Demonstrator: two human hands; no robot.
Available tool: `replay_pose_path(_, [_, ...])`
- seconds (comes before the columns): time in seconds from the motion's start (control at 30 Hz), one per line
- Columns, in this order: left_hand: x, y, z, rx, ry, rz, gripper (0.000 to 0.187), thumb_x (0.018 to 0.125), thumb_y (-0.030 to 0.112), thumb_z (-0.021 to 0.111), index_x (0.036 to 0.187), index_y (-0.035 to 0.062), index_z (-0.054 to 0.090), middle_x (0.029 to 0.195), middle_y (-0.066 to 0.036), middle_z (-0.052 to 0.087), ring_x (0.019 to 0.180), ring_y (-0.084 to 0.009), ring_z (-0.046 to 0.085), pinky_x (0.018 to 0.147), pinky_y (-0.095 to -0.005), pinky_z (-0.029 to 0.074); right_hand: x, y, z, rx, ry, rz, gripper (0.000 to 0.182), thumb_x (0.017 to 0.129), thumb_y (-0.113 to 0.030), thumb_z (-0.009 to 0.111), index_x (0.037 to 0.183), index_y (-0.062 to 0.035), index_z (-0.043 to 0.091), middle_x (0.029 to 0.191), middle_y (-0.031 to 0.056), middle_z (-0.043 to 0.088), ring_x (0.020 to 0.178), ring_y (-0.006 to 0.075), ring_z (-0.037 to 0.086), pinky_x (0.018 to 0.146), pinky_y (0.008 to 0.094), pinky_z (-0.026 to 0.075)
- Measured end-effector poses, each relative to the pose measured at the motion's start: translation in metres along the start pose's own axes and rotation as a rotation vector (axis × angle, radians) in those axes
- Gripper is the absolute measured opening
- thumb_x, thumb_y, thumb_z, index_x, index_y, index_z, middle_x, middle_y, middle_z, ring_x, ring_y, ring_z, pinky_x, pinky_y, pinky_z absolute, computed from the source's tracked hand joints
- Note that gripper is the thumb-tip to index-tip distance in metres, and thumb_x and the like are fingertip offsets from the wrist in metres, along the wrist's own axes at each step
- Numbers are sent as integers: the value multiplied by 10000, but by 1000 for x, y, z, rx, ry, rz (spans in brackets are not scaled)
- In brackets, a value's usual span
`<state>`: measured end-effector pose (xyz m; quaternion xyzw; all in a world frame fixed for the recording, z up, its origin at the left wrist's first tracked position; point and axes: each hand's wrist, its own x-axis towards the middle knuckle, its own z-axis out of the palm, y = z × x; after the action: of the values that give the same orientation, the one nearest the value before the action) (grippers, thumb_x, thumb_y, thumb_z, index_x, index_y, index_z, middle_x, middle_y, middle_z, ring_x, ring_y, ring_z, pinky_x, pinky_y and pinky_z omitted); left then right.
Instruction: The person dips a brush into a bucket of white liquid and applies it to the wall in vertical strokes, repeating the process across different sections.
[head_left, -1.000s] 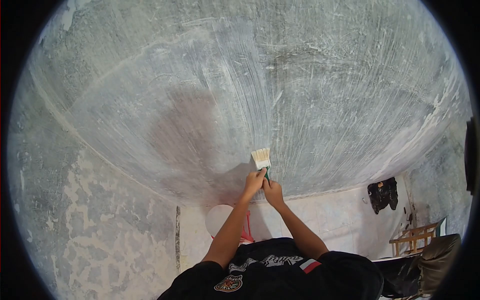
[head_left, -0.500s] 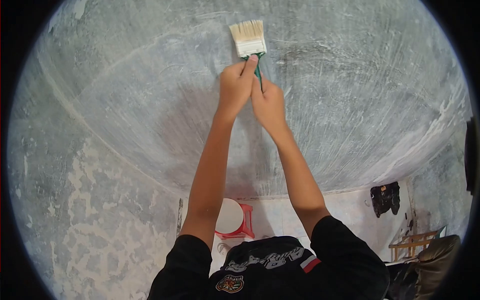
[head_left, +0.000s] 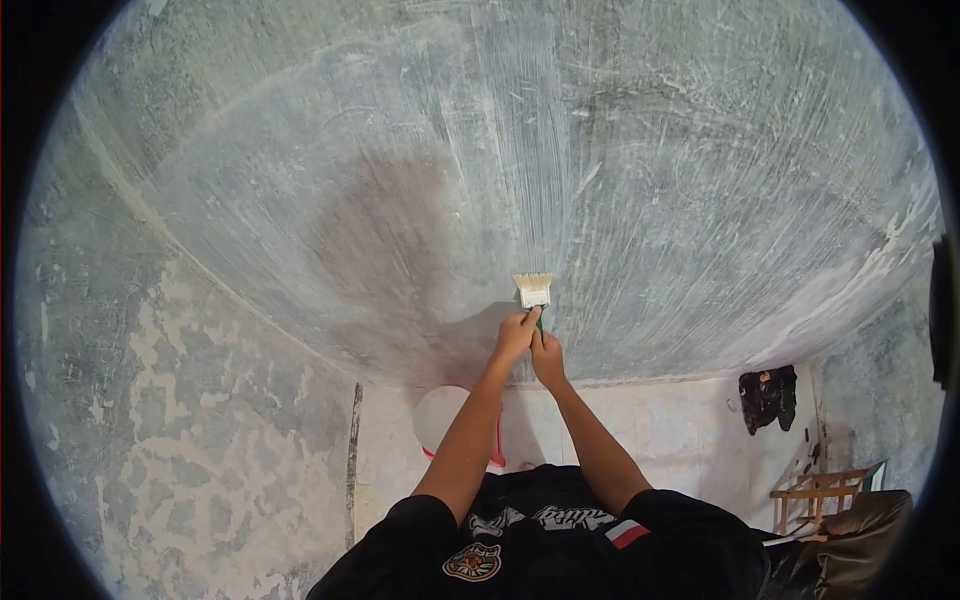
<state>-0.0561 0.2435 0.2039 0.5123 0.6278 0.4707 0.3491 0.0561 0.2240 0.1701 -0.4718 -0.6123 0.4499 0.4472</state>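
Note:
A wide paintbrush [head_left: 535, 291] with pale bristles, a white ferrule and a green handle is pressed to the grey wall [head_left: 640, 220], low down near the floor. My left hand [head_left: 515, 336] is closed around the handle just under the ferrule, thumb laid along it. Close beside and slightly lower, my right hand [head_left: 547, 359] grips the handle's end. The bristles point up and splay against the surface. Above them runs a band of whitish vertical streaks.
A white-topped stool [head_left: 437, 415] with red legs stands on the pale floor [head_left: 640, 425] below my left arm. To the right are a black bag-like item [head_left: 768, 400] and a small wooden frame [head_left: 822, 492]. A patchy side wall [head_left: 210, 420] rises at left.
Both hands and the paintbrush have moved from high on the wall down to near its foot. A lighter streaked band now shows along that path.

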Motion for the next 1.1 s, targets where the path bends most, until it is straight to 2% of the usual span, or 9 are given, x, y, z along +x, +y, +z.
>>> replay_pose_path(0.2, [-37,-41,9,70,-114,-202,602,1016,492,539,770,-36,693,712,-175,686,648,-252,654,643,-399,509,-46,17,-3,-97,6,82,420,1069,-303,485,974,65,666,682,80,622,690,165,612,653,354,483])
replay_pose_path(0.27, [-56,-1,-2,-127,-159,-152,505,1040,429,550,872,-14,727,708,-77,673,667,-143,638,609,-324,493,-62,-42,-24,10,-56,221,337,1038,-256,535,1006,44,684,725,212,650,668,335,679,599,415,491])
replay_pose_path(0.3, [-65,26,-9,-123,-163,-151,505,1040,429,550,872,-14,727,708,-77,673,667,-143,638,609,-324,493,-65,-64,-29,14,-52,223,337,1038,-256,535,1006,44,684,725,212,650,668,335,679,599,415,491])
replay_pose_path(0.4, [-79,117,-27,-148,-131,74,428,1053,352,557,951,-30,721,785,-77,695,727,-129,645,640,-308,500,-59,-122,-40,58,42,-75,314,1039,-224,515,1160,35,646,791,234,686,705,396,689,608,422,501])
replay_pose_path(0.47, [-68,174,-37,-176,-17,272,401,1040,318,584,947,-56,695,779,-129,707,711,-177,666,649,-341,510,-41,-162,-41,-97,233,-343,340,1077,-212,456,1266,26,607,881,152,677,809,203,660,741,352,513])
replay_pose_path(0.53, [-56,222,-42,-237,70,365,424,1074,322,507,1048,-58,692,816,-127,715,772,-188,687,724,-337,534,-20,-206,-46,16,246,-388,341,1062,-178,460,1295,45,572,940,235,706,840,359,709,746,422,526])
replay_pose_path(0.7, [-13,286,-66,-229,-24,514,464,1108,323,385,1176,-39,668,862,-134,724,809,-236,703,796,-350,543,31,-265,-50,101,365,-534,353,1080,-191,441,1312,40,572,1128,277,682,1024,364,701,842,418,518])
replay_pose_path(0.93, [46,238,-52,-126,122,450,483,1109,346,404,947,-24,670,815,-114,678,755,-183,622,727,-340,498,82,-234,-41,34,306,-390,375,1066,-220,495,1330,21,606,1152,283,701,959,326,732,830,373,539])
replay_pose_path(1.1, [38,188,-31,-164,94,411,487,1106,366,403,914,-13,642,808,-137,671,744,-227,626,727,-364,493,78,-167,-35,32,304,-365,384,1055,-228,521,1326,22,628,1134,292,704,935,306,743,809,365,542])
